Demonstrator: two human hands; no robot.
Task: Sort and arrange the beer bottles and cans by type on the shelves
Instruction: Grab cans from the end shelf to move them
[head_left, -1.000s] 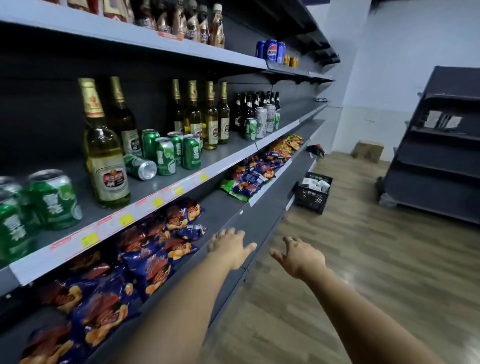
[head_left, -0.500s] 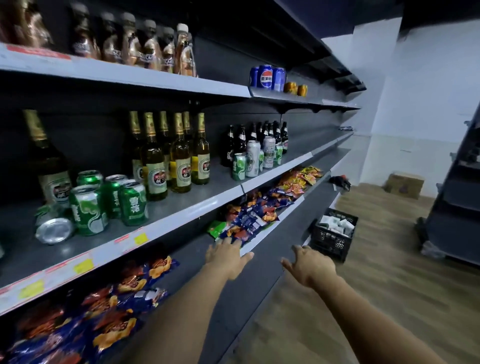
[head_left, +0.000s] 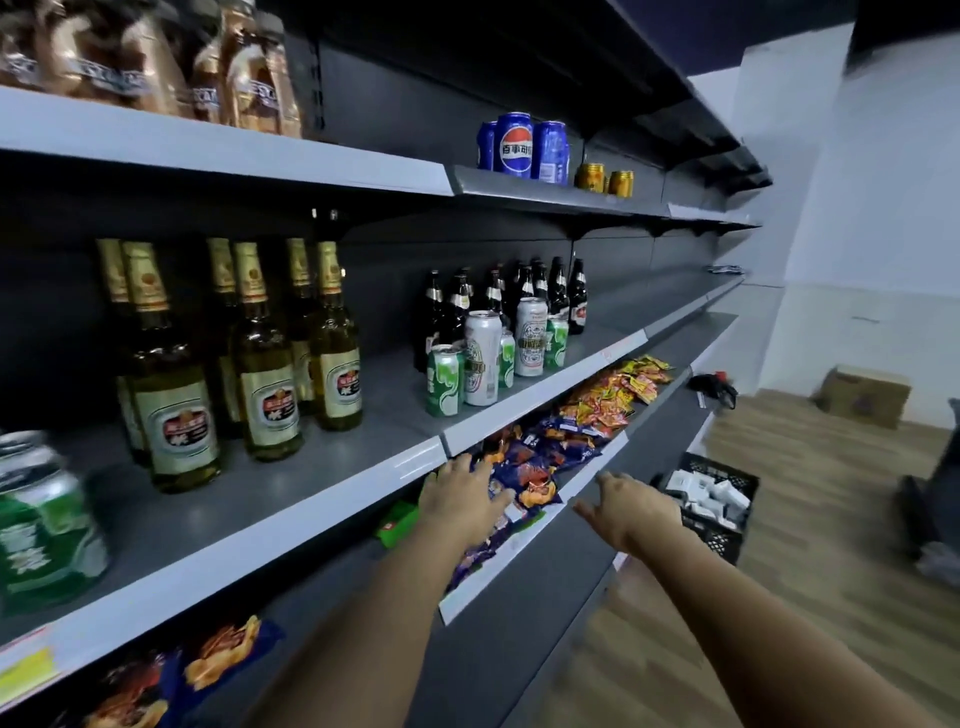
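Green glass and gold foil mark the tall bottles (head_left: 265, 364) standing in a loose group on the middle shelf (head_left: 291, 499), toward its left. Further along the same shelf, a cluster of dark bottles (head_left: 524, 296) stands at the back with white cans (head_left: 482, 358) and smaller green cans (head_left: 444, 382) mixed in front of them, touching or nearly so. One more green can (head_left: 41, 525) sits blurred at the far left edge of view, apart from the rest.

Both hands hold nothing. The left hand (head_left: 462, 499) is stretched forward, fingers relaxed and spread, below the shelf edge and over the snack bags (head_left: 530, 467) on the shelf beneath. The right hand (head_left: 626, 512) reaches out beside it, also loosely open, over the aisle side of the lower shelving.

The sorting looks unfinished: cans of two kinds are interleaved and crowd the dark bottles. The likely risk is in that crowding. Reaching for a white can between green ones could tip a neighbour, and a toppled can could roll off the front lip onto the wooden floor (head_left: 779, 597). The dark bottles stand close together, so a knock at the front may carry backward. The tall green bottles are top-heavy and would need a grip low on the body.
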